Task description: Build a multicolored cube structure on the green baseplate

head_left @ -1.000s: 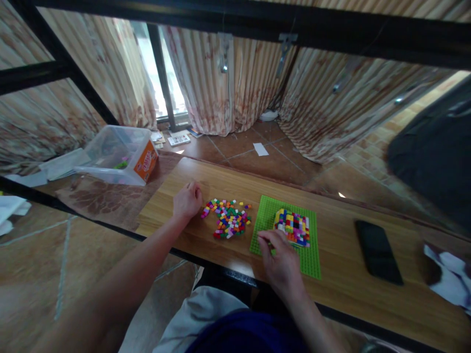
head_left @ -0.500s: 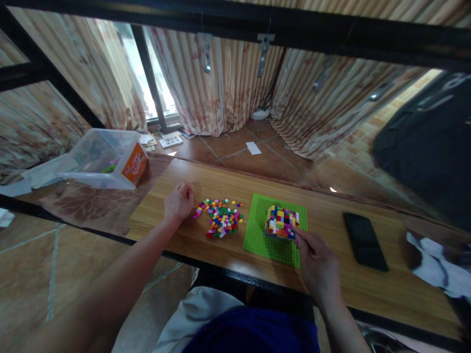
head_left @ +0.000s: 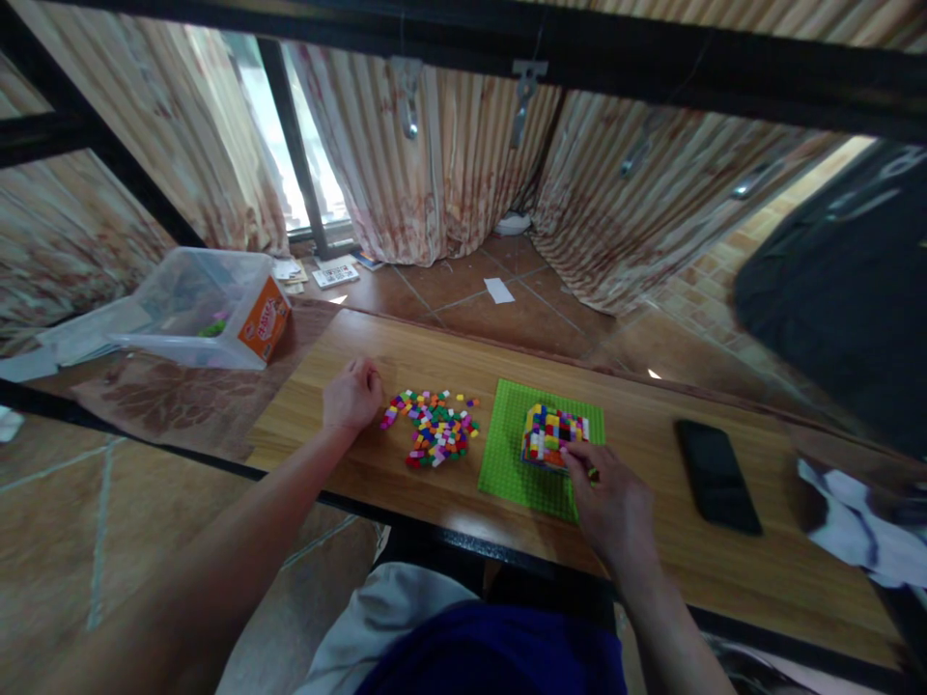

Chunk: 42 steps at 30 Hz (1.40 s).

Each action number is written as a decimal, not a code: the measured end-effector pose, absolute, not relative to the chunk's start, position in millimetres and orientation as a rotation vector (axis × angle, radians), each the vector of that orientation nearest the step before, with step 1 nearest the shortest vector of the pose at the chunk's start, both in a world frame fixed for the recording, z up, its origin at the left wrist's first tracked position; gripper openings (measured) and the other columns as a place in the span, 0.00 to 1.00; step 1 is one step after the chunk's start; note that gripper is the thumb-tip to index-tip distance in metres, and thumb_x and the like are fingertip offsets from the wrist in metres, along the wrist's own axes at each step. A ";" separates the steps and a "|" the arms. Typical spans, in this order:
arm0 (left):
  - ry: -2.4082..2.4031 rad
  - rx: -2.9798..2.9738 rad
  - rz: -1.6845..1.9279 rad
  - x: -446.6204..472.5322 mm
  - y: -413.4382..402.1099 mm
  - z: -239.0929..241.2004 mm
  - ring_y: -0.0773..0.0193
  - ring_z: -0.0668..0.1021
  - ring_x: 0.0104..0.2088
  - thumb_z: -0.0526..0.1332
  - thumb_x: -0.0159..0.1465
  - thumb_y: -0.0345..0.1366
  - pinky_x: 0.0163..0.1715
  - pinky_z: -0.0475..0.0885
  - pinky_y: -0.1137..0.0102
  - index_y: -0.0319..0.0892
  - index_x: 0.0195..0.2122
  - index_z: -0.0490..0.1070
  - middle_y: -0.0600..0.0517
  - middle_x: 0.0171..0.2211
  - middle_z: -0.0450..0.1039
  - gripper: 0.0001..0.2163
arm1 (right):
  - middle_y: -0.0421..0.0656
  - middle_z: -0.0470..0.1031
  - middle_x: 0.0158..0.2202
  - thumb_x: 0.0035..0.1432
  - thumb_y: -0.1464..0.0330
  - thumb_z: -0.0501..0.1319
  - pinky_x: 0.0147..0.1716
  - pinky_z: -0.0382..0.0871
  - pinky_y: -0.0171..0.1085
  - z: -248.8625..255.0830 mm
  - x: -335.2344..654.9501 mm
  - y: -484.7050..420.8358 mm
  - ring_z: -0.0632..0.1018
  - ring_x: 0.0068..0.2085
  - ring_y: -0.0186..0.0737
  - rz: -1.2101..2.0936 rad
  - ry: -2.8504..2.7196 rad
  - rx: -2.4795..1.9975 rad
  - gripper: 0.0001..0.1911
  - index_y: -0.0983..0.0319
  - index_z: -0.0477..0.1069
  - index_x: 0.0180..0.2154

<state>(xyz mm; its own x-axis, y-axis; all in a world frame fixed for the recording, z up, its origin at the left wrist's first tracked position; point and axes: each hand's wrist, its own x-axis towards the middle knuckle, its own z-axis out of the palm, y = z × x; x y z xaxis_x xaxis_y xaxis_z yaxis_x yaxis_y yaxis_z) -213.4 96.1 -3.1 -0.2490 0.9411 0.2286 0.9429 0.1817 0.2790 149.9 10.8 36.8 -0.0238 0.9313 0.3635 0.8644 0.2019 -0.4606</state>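
A small block build of many-coloured toy bricks, with a dark gap in its top, stands on a green studded baseplate. My right hand reaches over the build's near right corner, thumb and forefinger pinched at its top; a pink spot shows at the fingertips, seemingly a small toy brick. The palm and other fingers hide part of the baseplate. On the wooden table, my left hand rests with curled fingers; whether anything is inside is hidden. Just right of it lies a loose pile of toy bricks.
A black phone lies right of the baseplate, with crumpled white paper farther right. Off the table's left end stands a clear plastic bin with an orange label. A dark metal bar crosses above the table.
My right hand has shifted left along the build's near side, its fingertips now farther in over the top. My left hand stays beside the pile, with hardly any movement.
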 end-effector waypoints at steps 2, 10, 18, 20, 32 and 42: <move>-2.417 -1.922 -0.564 -213.1 95.8 -2.4 0.56 0.78 0.40 0.52 0.66 0.33 0.32 0.66 0.67 0.43 0.38 0.71 0.47 0.41 0.77 0.09 | 0.45 0.80 0.36 0.66 0.58 0.55 0.35 0.70 0.38 35.2 150.6 12.3 0.78 0.35 0.40 0.148 -1.894 -1.618 0.17 0.61 0.78 0.38; -2.431 -1.921 -0.575 -212.2 95.5 -1.4 0.57 0.78 0.40 0.52 0.66 0.33 0.32 0.66 0.67 0.42 0.39 0.71 0.47 0.41 0.77 0.09 | 0.45 0.81 0.37 0.65 0.59 0.56 0.36 0.70 0.38 32.1 149.0 13.9 0.79 0.34 0.39 0.126 -1.857 -1.585 0.16 0.60 0.79 0.38; -2.444 -1.912 -0.569 -213.0 95.9 -3.0 0.56 0.78 0.41 0.51 0.67 0.34 0.33 0.66 0.67 0.43 0.40 0.71 0.47 0.41 0.76 0.09 | 0.45 0.82 0.36 0.63 0.58 0.58 0.33 0.69 0.37 33.0 148.1 10.8 0.77 0.30 0.38 0.131 -1.788 -1.668 0.15 0.60 0.79 0.39; -2.442 -1.917 -0.575 -212.8 95.5 -3.0 0.56 0.78 0.41 0.51 0.67 0.34 0.33 0.66 0.67 0.43 0.40 0.71 0.47 0.41 0.76 0.09 | 0.45 0.82 0.36 0.63 0.58 0.59 0.31 0.69 0.37 34.9 149.2 9.2 0.76 0.29 0.37 0.136 -1.753 -1.690 0.15 0.60 0.79 0.40; -2.449 -1.920 -0.584 -213.5 96.1 -3.6 0.56 0.78 0.42 0.51 0.67 0.34 0.35 0.67 0.67 0.43 0.41 0.72 0.46 0.42 0.76 0.10 | 0.48 0.77 0.39 0.57 0.57 0.62 0.48 0.68 0.48 30.8 144.2 20.2 0.76 0.44 0.47 0.125 -1.557 -1.700 0.14 0.61 0.76 0.33; -2.465 -1.915 -0.578 -213.1 95.5 -4.3 0.56 0.78 0.41 0.52 0.67 0.34 0.35 0.67 0.66 0.43 0.41 0.72 0.46 0.42 0.76 0.10 | 0.48 0.76 0.40 0.53 0.55 0.65 0.47 0.69 0.48 20.7 149.1 25.1 0.77 0.44 0.47 0.369 -1.421 -1.692 0.14 0.60 0.78 0.30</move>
<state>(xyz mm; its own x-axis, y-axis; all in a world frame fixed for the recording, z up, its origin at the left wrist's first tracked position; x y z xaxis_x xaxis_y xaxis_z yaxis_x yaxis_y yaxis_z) -213.1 95.5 -4.3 -0.2722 0.9425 0.1942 0.9305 0.2064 0.3026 149.1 25.1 20.7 0.3036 0.9058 0.2956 0.6472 0.0317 -0.7617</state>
